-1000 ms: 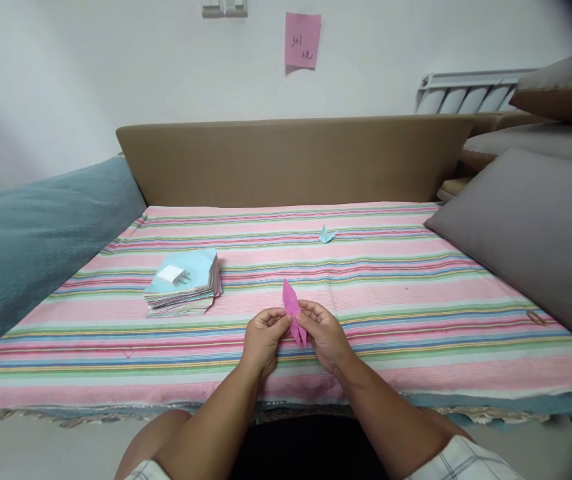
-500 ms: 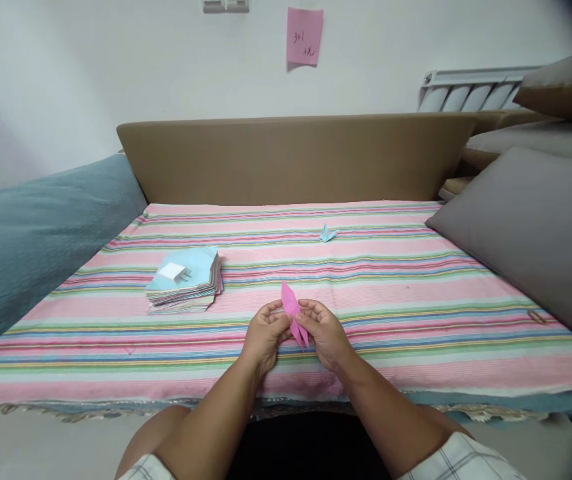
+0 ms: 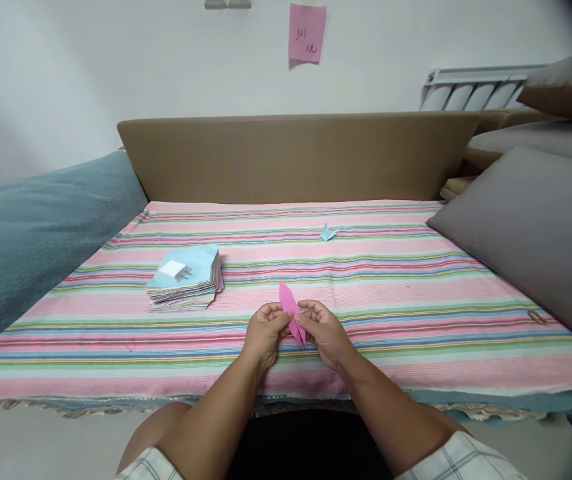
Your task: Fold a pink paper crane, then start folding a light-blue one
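A piece of folded pink origami paper (image 3: 288,300) is held between my two hands, low over the striped cloth (image 3: 376,293). It is long and narrow, with a pointed top and a lower end that narrows toward me. My left hand (image 3: 265,333) pinches its left side between thumb and fingers. On the right side, my right hand (image 3: 327,333) grips it the same way, its thumb close to the other thumb. Parts of the lower folds are hidden by the thumbs. Farther back on the cloth lies a small light-blue folded paper crane (image 3: 327,233).
Left of my hands sits a stack of coloured square paper (image 3: 186,283) with a white plug adapter (image 3: 175,269) on top. A grey cushion (image 3: 531,233) borders the right, a blue-covered armrest (image 3: 51,233) the left. Behind stands a brown backrest (image 3: 296,160). A small brown ring-like object (image 3: 537,317) lies at right.
The lower points of the pink paper, spread apart before, now sit closer together. Both hands keep nearly the same place and grip. The view has shifted slightly.
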`<action>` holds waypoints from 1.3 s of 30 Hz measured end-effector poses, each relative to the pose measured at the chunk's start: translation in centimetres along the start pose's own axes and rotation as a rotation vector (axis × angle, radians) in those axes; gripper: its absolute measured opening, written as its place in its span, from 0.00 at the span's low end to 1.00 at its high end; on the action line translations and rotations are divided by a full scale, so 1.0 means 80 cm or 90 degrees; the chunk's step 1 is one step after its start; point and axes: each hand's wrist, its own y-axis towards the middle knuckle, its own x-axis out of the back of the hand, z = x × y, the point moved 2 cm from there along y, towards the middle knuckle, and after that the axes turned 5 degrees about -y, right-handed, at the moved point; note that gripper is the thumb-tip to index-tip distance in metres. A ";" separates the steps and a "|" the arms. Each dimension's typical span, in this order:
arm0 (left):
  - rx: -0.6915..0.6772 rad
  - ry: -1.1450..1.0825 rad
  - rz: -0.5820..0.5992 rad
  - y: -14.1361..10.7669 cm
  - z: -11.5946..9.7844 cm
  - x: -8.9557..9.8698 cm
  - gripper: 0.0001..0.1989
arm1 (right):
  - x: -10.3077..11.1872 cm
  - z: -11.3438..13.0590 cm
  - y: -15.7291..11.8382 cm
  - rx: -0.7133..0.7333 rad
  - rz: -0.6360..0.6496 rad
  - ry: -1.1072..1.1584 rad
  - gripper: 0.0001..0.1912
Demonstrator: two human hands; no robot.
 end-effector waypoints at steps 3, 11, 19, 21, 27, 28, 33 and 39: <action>-0.016 -0.013 -0.006 0.000 -0.001 0.001 0.19 | -0.002 0.001 -0.001 -0.010 0.026 -0.040 0.21; 0.066 0.004 0.030 0.001 -0.001 0.001 0.17 | -0.001 -0.003 0.000 0.042 0.031 -0.070 0.17; 0.021 -0.026 -0.012 0.003 -0.005 0.002 0.17 | 0.000 -0.002 -0.004 -0.022 0.061 -0.157 0.16; 0.015 -0.023 -0.014 0.003 -0.005 0.001 0.18 | 0.001 -0.001 -0.006 -0.041 0.066 -0.177 0.16; 0.024 -0.021 0.001 0.003 -0.004 0.001 0.18 | 0.002 0.002 -0.006 -0.052 0.097 -0.201 0.16; 0.024 -0.022 0.004 0.003 -0.004 0.001 0.18 | 0.001 0.003 -0.006 -0.051 0.098 -0.203 0.16; 0.017 -0.024 -0.004 0.003 -0.005 0.001 0.18 | -0.001 0.005 -0.008 -0.056 0.117 -0.209 0.16; 0.012 -0.035 -0.024 0.005 -0.005 0.003 0.17 | 0.000 0.002 -0.008 -0.055 0.106 -0.208 0.14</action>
